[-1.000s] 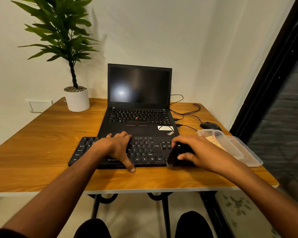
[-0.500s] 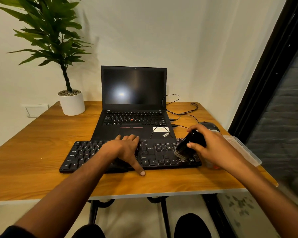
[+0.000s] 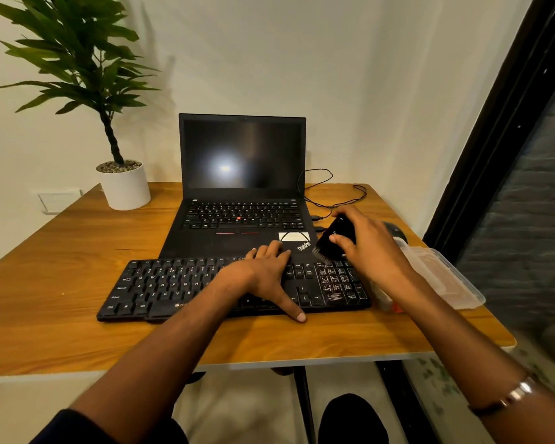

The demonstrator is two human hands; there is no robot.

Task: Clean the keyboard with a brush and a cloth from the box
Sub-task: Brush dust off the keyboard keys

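Your right hand (image 3: 370, 248) grips the brush (image 3: 335, 240), fingers and thumb curled round its black body, bristles tipped down just above the far right corner of the keyboard (image 3: 173, 286) at the number pad. Your left hand (image 3: 263, 277) lies flat across the keys near the arrow cluster, fingers fairly straight, thumb reaching over the near edge to the table (image 3: 61, 251), pinning the board and holding nothing. The keyboard sits at the front of the table, its far edge touching the laptop (image 3: 237, 193); the clear box (image 3: 446, 277) lies to its right, and whether the cloth is inside cannot be told.

To brush well, keep the left hand pressing so the board cannot slide, and draw the bristles along the gaps between rows, flicking dust off the right edge, away from the laptop. Light strokes should do; the keys look shallow.

Half a second ago the brush sat lower on the number pad; it has since risen toward the far edge.
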